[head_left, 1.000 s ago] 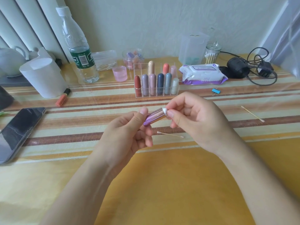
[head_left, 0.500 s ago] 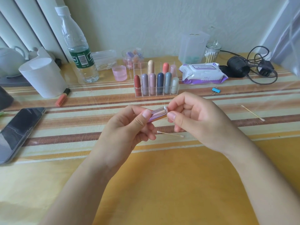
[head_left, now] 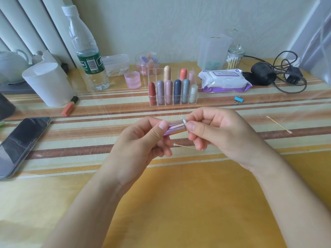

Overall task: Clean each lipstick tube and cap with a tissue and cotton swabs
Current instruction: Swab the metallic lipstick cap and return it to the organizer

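Forearms converge; left hand (head_left: 141, 140) pinches lipstick tube (head_left: 174, 129), right hand (head_left: 220, 133) pinches white wad (head_left: 184, 121) at its end.

Pale textured wall (head_left: 161, 24) behind, white radiator (head_left: 35, 24) at left, striped tbl cloth (head_left: 107, 158) w/ daylight.

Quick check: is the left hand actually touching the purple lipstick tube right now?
Touching. The head view shows the left hand pinching the purple lipstick tube; its thumb lies across the tube's left end with no gap.
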